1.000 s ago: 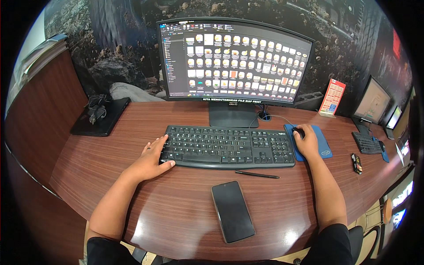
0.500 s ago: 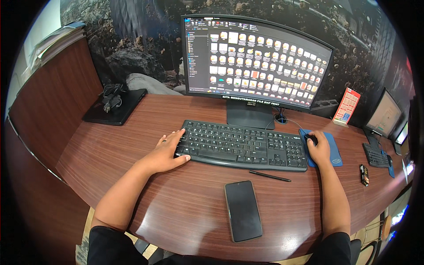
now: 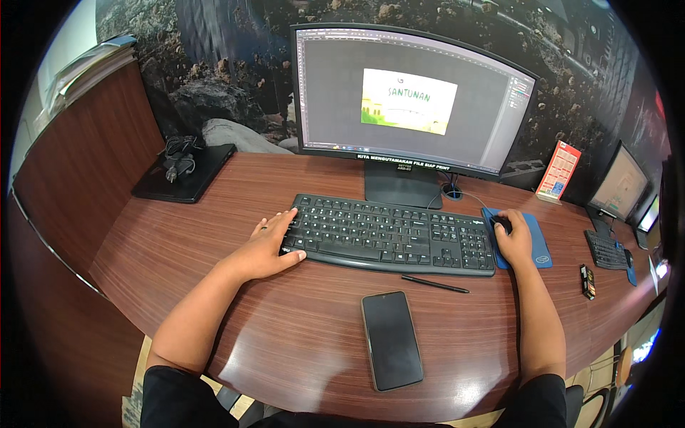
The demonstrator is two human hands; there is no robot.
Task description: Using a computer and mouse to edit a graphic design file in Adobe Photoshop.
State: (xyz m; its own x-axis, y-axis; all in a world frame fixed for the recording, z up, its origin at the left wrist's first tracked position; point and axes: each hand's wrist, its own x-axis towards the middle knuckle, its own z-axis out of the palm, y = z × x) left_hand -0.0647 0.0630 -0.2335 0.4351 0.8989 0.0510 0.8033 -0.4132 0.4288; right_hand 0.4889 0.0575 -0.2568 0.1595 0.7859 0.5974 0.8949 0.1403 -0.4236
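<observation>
My left hand rests at the left end of a black keyboard, its fingers stretched out and the thumb apart along the near edge. On a blue mouse pad to the right, my right hand is closed over a dark computer mouse, mostly hidden under the palm and fingers. Behind the keyboard stands a wide curved monitor; its screen holds a grey workspace with a green and white picture in the middle.
A smartphone and a black pen lie in front of the keyboard. A black laptop with a cable on it sits at the back left. To the right are a small dark box, a red desk calendar and a second keyboard.
The monitor has switched from a window full of file icons to a grey workspace with one picture. Both hands stay where they were.
</observation>
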